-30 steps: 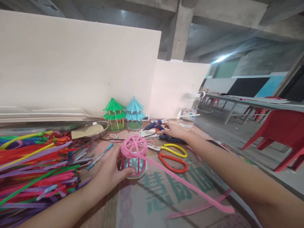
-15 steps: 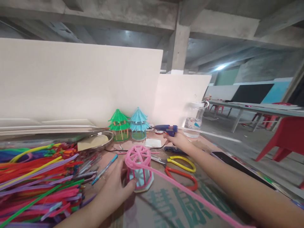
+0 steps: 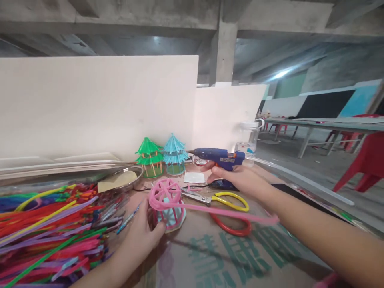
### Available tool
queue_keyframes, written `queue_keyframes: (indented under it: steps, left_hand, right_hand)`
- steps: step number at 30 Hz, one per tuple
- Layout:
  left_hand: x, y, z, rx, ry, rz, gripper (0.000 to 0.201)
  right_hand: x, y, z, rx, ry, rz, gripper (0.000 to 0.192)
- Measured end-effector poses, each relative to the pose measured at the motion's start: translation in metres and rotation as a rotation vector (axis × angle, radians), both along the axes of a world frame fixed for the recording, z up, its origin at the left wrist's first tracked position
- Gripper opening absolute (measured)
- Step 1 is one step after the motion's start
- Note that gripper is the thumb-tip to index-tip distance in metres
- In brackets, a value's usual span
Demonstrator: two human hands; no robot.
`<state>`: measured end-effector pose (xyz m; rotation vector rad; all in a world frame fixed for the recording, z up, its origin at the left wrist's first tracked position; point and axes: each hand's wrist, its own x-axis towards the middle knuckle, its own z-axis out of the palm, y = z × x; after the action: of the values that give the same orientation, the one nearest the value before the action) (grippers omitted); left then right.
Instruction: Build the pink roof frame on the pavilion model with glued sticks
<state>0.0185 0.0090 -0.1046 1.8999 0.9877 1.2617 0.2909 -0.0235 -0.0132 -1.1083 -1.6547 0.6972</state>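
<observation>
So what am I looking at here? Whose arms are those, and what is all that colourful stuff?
You are seeing through a camera worn on a person's head, so it looks down at their own two arms. The left hand steadies a small pink cage made of fuzzy craft wire, with a long pink wire trailing from it. The right hand holds a blue glue gun lifted above the cardboard that covers the table. Lying there too are yellow scissors and red scissors. On the left is a big heap of fuzzy wires in many colours. At the back stand a green pagoda and a blue pagoda.
</observation>
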Motion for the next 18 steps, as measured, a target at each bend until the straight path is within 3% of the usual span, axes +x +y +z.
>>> queue_keyframes:
  steps: [5,10,15,18]
  left_hand:
    - [-0.005,0.001,-0.002,0.024,-0.015,0.046,0.057]
    - [-0.009,0.004,-0.005,0.038,-0.045,0.033,0.061]
    - [-0.009,0.002,-0.005,0.101,0.025,0.039,0.06]
    - [-0.01,0.001,-0.005,0.151,0.102,0.073,0.057]
  right_hand:
    - [0.003,-0.013,0.011,0.044,-0.152,0.113,0.041]
    - [0.0,-0.015,-0.002,-0.006,-0.36,0.052,0.047]
    - [-0.005,-0.016,-0.011,-0.117,-0.428,0.066,0.047]
    - [-0.009,-0.017,-0.014,-0.1,-0.435,0.045,0.043]
